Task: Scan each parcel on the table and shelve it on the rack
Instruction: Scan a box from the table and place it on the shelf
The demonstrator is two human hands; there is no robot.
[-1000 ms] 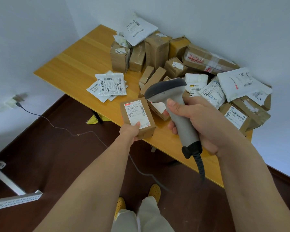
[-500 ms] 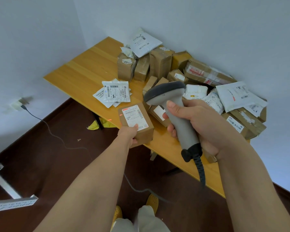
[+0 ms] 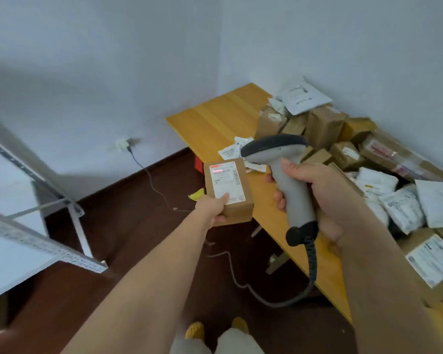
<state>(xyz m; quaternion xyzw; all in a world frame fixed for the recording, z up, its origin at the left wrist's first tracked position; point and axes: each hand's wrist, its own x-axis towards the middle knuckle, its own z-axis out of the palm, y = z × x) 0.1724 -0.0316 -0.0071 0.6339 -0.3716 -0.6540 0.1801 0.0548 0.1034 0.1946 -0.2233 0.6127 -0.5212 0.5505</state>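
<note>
Head view. My left hand (image 3: pixel 210 206) holds a small cardboard parcel (image 3: pixel 228 191) out in front of me, thumb pressed on the lower edge of its white shipping label (image 3: pixel 225 183) and the other fingers curled under the box, out of sight. The parcel is off the desk (image 3: pixel 215 118), hanging over the dark floor just beside the desk's near edge. Its long axis runs away from me, label face turned up. A red scan line lies across the top of the label.

My right hand (image 3: pixel 325 200) grasps the grey handle of the barcode scanner (image 3: pixel 279 159), fingers wrapped round it; its dark head points left, toward the label, and stands just right of the parcel without touching it. A coiled cable (image 3: pixel 310 264) drops from the handle's base.

The rest of the parcels (image 3: pixel 343 139), brown boxes and white mailers, lie heaped on the far and right part of the desk against the wall.

The white rack (image 3: pixel 49 249) shows at the left edge, well apart from the parcel and on my left side. I judge the scan to be in hand; shelving then falls to the left hand, which is nearer the rack and already carries the box.
</note>
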